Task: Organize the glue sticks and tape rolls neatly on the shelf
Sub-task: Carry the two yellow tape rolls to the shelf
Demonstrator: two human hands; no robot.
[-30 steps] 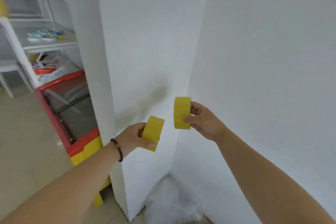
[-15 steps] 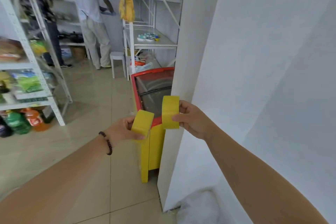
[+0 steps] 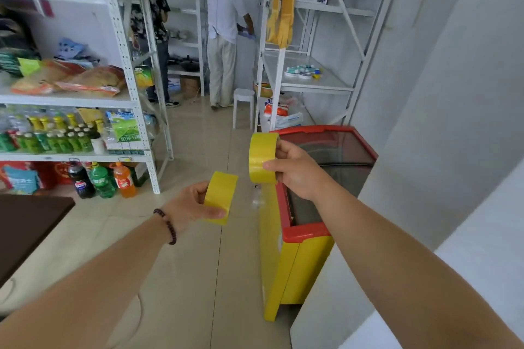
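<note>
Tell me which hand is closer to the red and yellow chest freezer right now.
Right. The right hand holds a yellow tape roll over the chest freezer at its near corner; the left hand, holding the other tape roll, is out over the floor, left of it.

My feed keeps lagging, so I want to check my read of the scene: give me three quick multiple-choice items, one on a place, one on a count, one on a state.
1. Where is the chest freezer?
A. Left of the left hand
B. Below and right of the right hand
C. On a shelf

2. How many yellow tape rolls are held?
A. One
B. Two
C. Three

3. What is the left hand doing?
A. Hanging empty
B. Pressing the floor
C. Holding a tape roll

Answers: 1 B, its red rim sits under the right hand. 2 B, left tape roll and right tape roll. 3 C, its thumb and fingers curl round the roll.
</note>
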